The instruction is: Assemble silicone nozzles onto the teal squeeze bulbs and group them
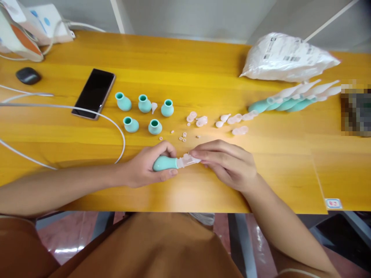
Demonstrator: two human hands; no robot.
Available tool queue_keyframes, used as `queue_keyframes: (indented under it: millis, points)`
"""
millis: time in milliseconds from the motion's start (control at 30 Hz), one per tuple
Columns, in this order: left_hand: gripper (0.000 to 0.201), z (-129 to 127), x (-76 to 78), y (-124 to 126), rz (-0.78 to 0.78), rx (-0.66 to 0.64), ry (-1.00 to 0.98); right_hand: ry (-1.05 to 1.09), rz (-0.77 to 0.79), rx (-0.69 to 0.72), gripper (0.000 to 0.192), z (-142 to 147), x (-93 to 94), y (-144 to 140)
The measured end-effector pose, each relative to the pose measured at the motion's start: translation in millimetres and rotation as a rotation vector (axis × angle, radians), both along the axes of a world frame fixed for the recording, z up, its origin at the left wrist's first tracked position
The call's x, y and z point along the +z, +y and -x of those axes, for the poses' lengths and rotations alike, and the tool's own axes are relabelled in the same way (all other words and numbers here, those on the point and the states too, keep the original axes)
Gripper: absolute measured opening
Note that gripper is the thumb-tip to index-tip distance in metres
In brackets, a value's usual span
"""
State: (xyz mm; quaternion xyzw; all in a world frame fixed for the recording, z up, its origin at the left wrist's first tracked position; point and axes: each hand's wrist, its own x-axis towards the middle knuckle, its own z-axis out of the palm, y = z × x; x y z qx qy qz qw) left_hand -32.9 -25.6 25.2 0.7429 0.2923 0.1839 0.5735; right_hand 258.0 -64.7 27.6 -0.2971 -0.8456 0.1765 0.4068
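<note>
My left hand [145, 166] grips a teal rubber bulb [164, 163] lying sideways just above the yellow table [203, 77]. My right hand [227, 162] pinches the clear plastic tip [188, 160] that sits in the bulb's mouth. Several empty teal bulbs [145, 104] stand upright behind my hands. Small clear tips and caps [228, 119] lie scattered to their right, with tiny pale rings [182, 137] just beyond my fingers. A row of assembled bulbs with clear tips [290, 101] lies at the right.
A black phone [94, 92] lies at the left, with white cables [87, 112] curving past it. A dark mouse [28, 75] and white devices [43, 23] sit at the far left corner. A white plastic bag [286, 58] rests at the back right.
</note>
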Motion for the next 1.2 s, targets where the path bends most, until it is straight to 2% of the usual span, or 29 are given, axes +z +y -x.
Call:
queue_keyframes:
  millis: [100,300,467,1000,1200]
  points:
    - [0.032,-0.2,0.5,0.0,0.022,-0.003,-0.016,0.014,-0.014,0.009,0.053,0.2,1.3,0.1]
    - [0.031,-0.2,1.0,-0.3,0.033,0.005,-0.031,-0.002,-0.078,-0.006,0.038,0.0,5.3,0.4]
    - [0.032,0.0,-0.4,0.1,0.035,0.003,-0.022,-0.039,-0.126,-0.019,0.036,-0.7,5.6,0.4]
    - [0.031,-0.7,0.5,-3.1,-0.003,-0.033,0.110,-0.027,-0.038,0.080,0.033,-3.3,1.6,-0.6]
    - [0.027,-1.2,-0.5,-5.3,-0.068,-0.003,0.104,-0.051,-0.051,0.055,0.035,-4.4,0.2,-2.6]
